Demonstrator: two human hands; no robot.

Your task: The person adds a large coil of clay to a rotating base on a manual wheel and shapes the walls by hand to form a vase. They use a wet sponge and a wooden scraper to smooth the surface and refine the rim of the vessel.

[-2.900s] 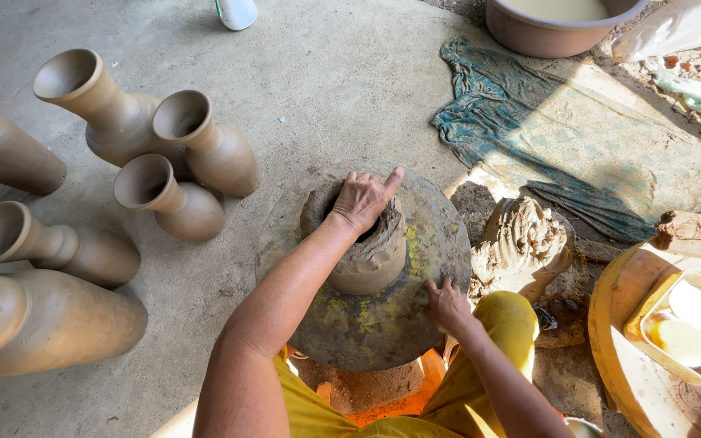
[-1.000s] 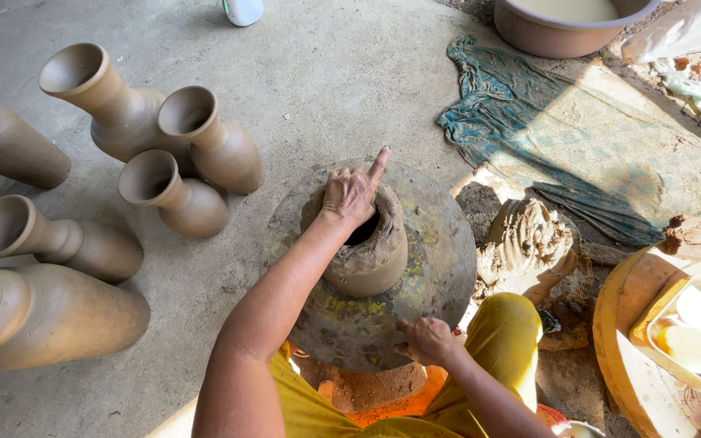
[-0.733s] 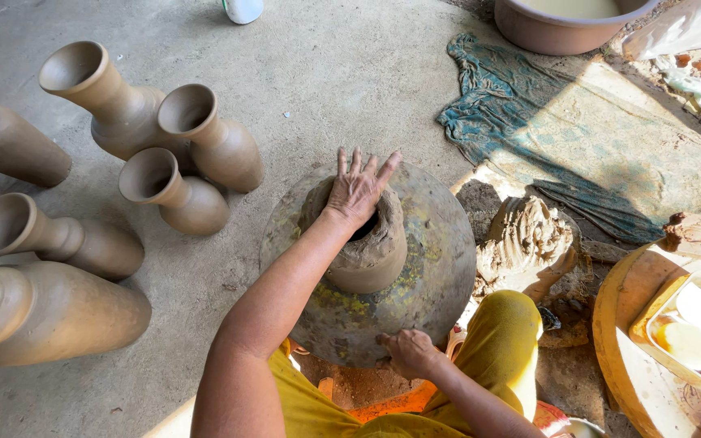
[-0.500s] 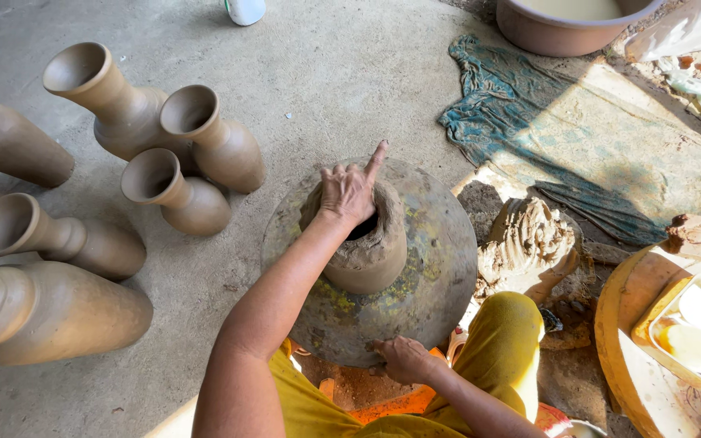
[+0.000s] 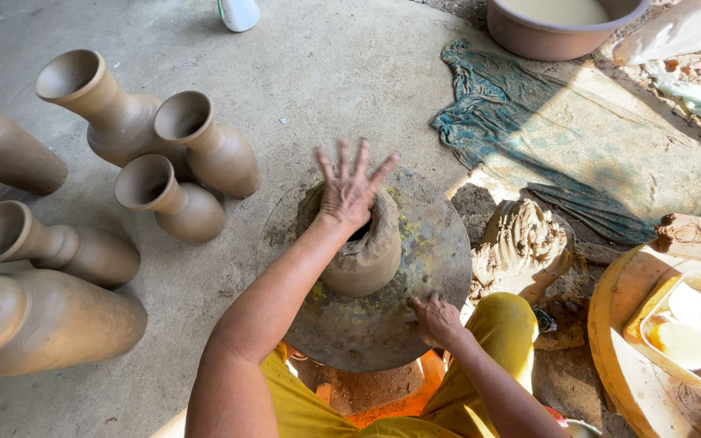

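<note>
Left grip (image 5: 350, 191), fingers splayed, presses the clay pot (image 5: 363, 243) beneath; right grip (image 5: 436, 319) seemingly holds the wheel (image 5: 432, 243).

Clay pot's mouth (image 5: 361, 234) under the left hand (image 5: 349, 191); basin (image 5: 557, 36) cropped at the top edge.

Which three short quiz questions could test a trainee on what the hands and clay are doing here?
1. True or false: the left hand lies on top of the clay lump with fingers spread.
2. What does the right hand touch? A) the vases B) the wheel rim C) the basin
3. On which side of the wheel do the vases stand, left or right?

Key: 1 true; 2 B; 3 left.
</note>
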